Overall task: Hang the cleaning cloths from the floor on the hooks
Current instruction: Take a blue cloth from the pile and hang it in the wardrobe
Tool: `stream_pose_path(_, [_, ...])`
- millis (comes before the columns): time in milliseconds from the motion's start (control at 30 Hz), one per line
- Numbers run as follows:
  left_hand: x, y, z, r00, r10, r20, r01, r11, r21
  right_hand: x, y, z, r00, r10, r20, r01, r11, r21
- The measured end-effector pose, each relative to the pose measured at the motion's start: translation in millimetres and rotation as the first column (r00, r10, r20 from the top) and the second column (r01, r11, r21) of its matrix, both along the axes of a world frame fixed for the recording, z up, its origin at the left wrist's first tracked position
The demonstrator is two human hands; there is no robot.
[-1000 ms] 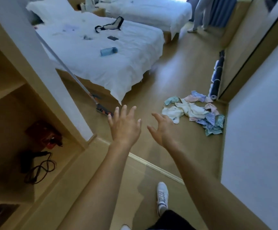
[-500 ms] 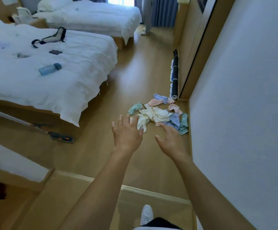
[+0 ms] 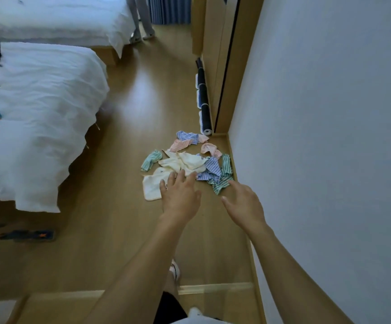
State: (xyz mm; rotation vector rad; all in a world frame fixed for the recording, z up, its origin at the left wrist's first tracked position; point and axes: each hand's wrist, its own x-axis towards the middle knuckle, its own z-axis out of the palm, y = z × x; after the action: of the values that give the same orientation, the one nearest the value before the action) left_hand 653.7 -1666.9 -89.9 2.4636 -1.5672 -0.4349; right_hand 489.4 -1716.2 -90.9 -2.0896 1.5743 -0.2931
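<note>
A heap of small cleaning cloths (image 3: 190, 163) lies on the wooden floor beside the right wall: cream, pink, green-striped and blue-striped pieces. My left hand (image 3: 180, 195) stretches out with straight, spread fingers, in front of the near edge of a cream cloth (image 3: 151, 187); whether it touches the cloth I cannot tell. My right hand (image 3: 243, 203) is open too, fingers relaxed, just short of a green-striped cloth (image 3: 221, 183). Both hands hold nothing. No hooks are in view.
A white bed (image 3: 38, 118) fills the left side, with a second bed (image 3: 49, 17) behind it. A dark rolled mat (image 3: 205, 106) lies along the wooden cabinet (image 3: 222, 66). A person's legs (image 3: 140, 17) stand at the far end. A dark tool (image 3: 26, 235) lies by the bed foot.
I have moved towards the cloth heap and the view has swung right. Both hands have reached forward and now hover at its near edge. The shelf unit has left the view.
</note>
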Motion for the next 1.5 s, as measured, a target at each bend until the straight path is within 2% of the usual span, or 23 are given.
stream_pose_path(500, [105.6,-214.6,-47.7,0.973,-0.228,-0.042,0.230,0.972,0.044,76.2,-166.0,-15.6,0.979,-0.178,-0.102,0.193,0.967,0.166])
stream_pose_path(833, [132.3,-307.9,-88.2,0.958,-0.285,-0.029,0.286,0.954,0.092,98.7,-249.6,-42.9,0.966,-0.221,-0.135,0.250,0.930,0.269])
stream_pose_path(1033, [138.0,-377.4,-121.9,0.950,-0.310,-0.023,0.310,0.942,0.125,104.1,-329.9,-80.1,0.976,-0.189,-0.106,0.213,0.920,0.329])
stream_pose_path(1267, [143.7,-471.7,-174.7,0.936,-0.348,-0.050,0.351,0.916,0.195,111.6,-435.7,-136.8,0.987,-0.122,-0.103,0.157,0.865,0.476])
stream_pose_path(1500, [151.7,-549.3,-276.8,0.873,-0.484,-0.057,0.479,0.830,0.287,109.7,-514.8,-235.2,0.957,-0.247,-0.154,0.288,0.721,0.631])
